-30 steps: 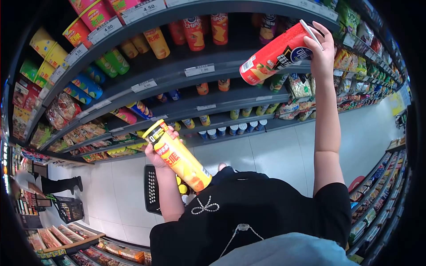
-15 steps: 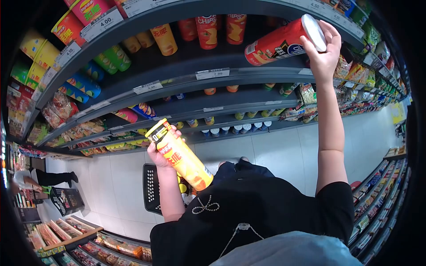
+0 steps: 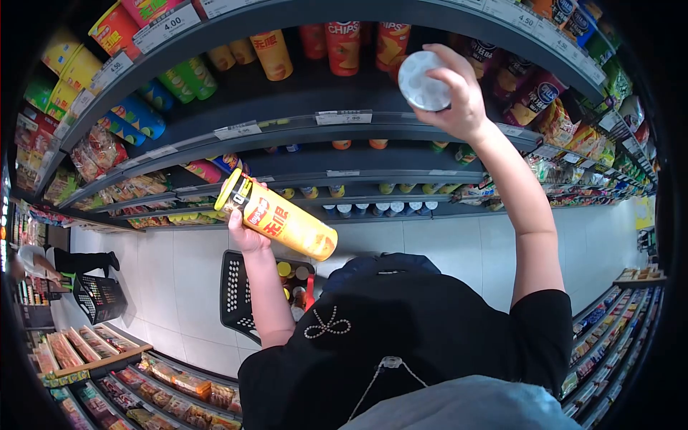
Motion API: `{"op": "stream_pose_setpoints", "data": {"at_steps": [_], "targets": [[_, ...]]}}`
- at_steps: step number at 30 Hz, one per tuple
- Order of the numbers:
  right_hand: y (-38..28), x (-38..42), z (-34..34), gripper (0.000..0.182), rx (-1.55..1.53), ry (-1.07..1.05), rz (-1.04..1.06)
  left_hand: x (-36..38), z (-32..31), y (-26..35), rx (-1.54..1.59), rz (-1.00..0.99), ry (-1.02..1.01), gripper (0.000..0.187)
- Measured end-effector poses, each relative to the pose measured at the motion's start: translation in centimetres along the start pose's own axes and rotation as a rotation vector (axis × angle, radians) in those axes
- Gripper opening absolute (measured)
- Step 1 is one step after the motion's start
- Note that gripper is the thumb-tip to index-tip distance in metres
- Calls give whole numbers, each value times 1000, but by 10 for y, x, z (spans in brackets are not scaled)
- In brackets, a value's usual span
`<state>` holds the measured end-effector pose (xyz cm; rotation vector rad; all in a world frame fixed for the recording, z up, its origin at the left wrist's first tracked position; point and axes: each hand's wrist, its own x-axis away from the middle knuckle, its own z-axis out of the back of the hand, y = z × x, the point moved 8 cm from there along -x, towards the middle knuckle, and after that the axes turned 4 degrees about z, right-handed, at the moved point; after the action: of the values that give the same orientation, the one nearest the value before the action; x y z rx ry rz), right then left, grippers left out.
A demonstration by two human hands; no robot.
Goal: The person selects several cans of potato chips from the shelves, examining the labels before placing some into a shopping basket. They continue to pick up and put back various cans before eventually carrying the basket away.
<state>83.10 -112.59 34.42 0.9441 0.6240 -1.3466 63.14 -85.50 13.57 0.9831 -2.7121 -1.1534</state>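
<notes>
My left hand is wrapped round the lid end of a yellow chip can, which tilts in front of the lower shelves. At the upper shelf, my right hand grips a can by its whitish round end. That end faces the camera and hides most of the can's body. Red chip cans stand on the shelf just left of my right hand. Purple cans are to its right.
A shelf edge with price tags runs across below my right hand. A black basket holding several items is beside my left forearm. Bagged snacks line the right shelves. At the far left a person stands by another basket.
My right hand has moved left and slightly down, turning its can end-on to the camera. My left hand has shifted up and left, and the yellow can lies closer to horizontal.
</notes>
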Motion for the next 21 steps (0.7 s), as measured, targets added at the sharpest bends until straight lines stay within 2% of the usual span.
{"op": "stream_pose_setpoints", "data": {"at_steps": [1,5,6,8,9,12,13,16,17,20,21], "targets": [[4,8,-3,66,6,-5,-9,0,1,-4,140,7,-10,62],[33,32,-7,63,124,-57,-69,-1,-12,-8,118,-15,-55,58],[41,34,-1,58,152,12,-86,-2,-14,-8,105,-18,-56,57],[67,45,4,55,230,38,-228,-2,-20,-9,89,-20,-55,55],[74,44,6,58,260,24,-233,-2,-24,-10,87,-21,-54,55],[127,56,5,60,295,-96,-566,-4,-30,-16,70,-27,-57,54],[138,53,7,58,311,-103,-549,-5,-30,-18,64,-31,-56,54],[170,44,-2,61,141,-326,-740,-10,-38,-22,55,-28,-84,54],[175,42,4,47,284,-160,-627,-10,-42,-23,54,-24,-97,54],[216,52,-9,43,284,-71,-376,-13,-49,-26,57,6,-96,55],[221,49,-7,42,309,-46,-380,-13,-55,-26,46,6,-97,56]]}}
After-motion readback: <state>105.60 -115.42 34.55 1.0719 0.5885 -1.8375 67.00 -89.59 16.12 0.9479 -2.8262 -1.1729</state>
